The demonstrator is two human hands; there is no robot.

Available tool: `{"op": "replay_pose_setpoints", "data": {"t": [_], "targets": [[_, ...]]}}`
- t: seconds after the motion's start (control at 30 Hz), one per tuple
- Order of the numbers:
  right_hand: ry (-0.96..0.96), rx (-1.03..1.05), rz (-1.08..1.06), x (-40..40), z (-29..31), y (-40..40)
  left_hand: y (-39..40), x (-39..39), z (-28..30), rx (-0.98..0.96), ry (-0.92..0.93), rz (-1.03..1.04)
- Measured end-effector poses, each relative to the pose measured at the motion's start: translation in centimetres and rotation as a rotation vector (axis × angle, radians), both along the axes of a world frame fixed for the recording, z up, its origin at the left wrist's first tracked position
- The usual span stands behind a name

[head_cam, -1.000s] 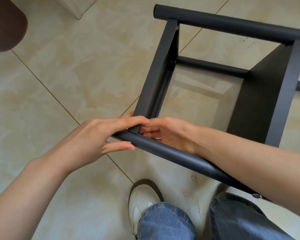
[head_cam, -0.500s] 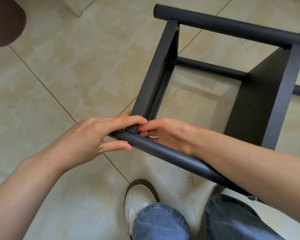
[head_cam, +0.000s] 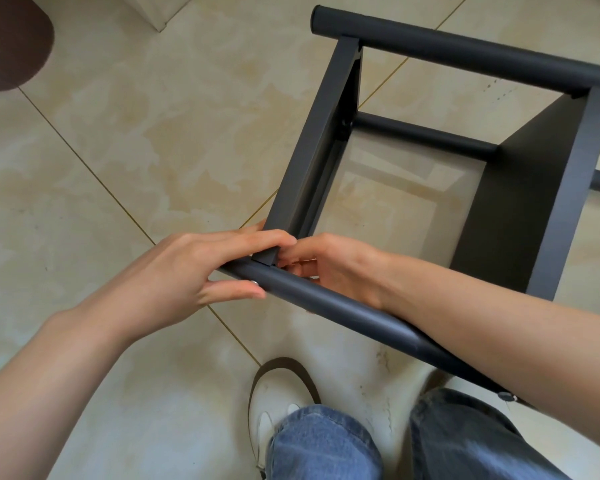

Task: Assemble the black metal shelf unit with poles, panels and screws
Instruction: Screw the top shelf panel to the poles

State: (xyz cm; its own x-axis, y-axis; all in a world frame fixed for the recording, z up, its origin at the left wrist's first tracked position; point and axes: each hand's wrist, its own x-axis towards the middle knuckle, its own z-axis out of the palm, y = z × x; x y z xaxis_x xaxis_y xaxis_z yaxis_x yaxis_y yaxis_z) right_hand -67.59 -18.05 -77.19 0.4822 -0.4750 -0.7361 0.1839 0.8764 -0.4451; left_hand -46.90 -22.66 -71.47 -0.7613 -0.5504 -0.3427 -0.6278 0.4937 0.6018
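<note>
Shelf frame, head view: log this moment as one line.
left hand: grips near pole | right hand: fingers at panel corner joint, hold unclear | frame: on tile floor | screw: not visible

The shelf frame was matte black, the floor tiles mottled cream, the jeans faded blue.

Black metal shelf unit, half-built, tipped on tiled floor.

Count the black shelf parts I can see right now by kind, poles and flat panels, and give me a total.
Poles: 3 (near pole, far pole, lower pole)
Panels: 2 (left panel, right panel)
Total: 5
</note>
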Motion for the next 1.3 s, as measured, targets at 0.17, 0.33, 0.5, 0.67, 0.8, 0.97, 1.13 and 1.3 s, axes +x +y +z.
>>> {"op": "replay_pose_setpoints", "data": {"t": [0.17,0.33,0.5,0.67,0.8,0.97,1.13,1.3], "targets": [[-0.035,0.010,-0.061,-0.17,-0.20,-0.07,-0.03,0.12,-0.08,0.004,0.003,-0.002],[0.000,0.003,-0.042,-0.15,-0.17,-0.10,-0.08,0.13,-0.16,0.008,-0.001,-0.008],[-0.030,-0.022,-0.037,0.01,-0.07,-0.08,-0.16,0.21,-0.21,0.001,0.002,-0.007],[0.000,-0.057,-0.051,0.01,-0.35,-0.16,-0.08,0.20,-0.23,0.004,-0.002,-0.003],[-0.018,-0.040,-0.062,0.08,-0.30,-0.19,-0.08,0.16,-0.21,0.001,-0.003,-0.009],[0.072,-0.084,-0.055,0.41,-0.56,-0.26,-0.07,0.19,-0.23,0.001,-0.004,-0.013],[-0.054,-0.072,-0.031,0.03,-0.37,-0.12,-0.12,0.19,-0.31,0.001,-0.002,-0.015],[0.050,-0.068,-0.041,0.23,-0.58,-0.07,-0.12,0.25,-0.39,-0.003,0.007,-0.020]]}}
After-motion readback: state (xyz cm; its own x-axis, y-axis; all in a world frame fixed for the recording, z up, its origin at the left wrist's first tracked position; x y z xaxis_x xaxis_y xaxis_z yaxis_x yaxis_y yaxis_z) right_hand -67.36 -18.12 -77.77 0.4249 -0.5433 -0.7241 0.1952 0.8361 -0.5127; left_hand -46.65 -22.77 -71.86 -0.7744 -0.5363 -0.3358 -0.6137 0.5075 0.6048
